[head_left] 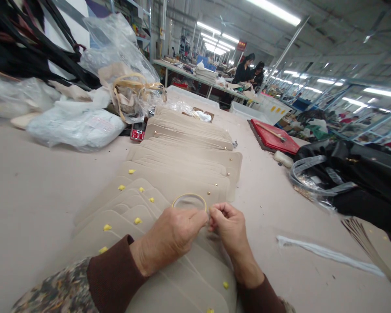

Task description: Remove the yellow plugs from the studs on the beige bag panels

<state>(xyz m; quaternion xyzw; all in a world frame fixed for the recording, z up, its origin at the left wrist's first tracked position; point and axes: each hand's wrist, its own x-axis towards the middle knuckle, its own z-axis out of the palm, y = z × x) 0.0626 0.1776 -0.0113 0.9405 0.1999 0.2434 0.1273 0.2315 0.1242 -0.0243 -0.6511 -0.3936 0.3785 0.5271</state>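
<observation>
My left hand point(171, 237) is closed around a thin roll of clear tape with a yellow edge point(189, 201), held just above the beige pieces. My right hand point(226, 226) is pinched at the roll's right side, its fingertips pressed together on the tape end. Under both hands lies a long overlapping row of beige leather panels point(182, 165), some with small yellow tabs point(107, 227) and small metal studs point(208, 191).
Plastic bags point(74, 126) and black straps point(35, 48) pile up at the back left. A red board point(273, 137) and black bags point(355, 174) lie at the right. A white strip point(326, 252) rests near my right forearm. Two people stand at a far table point(208, 82).
</observation>
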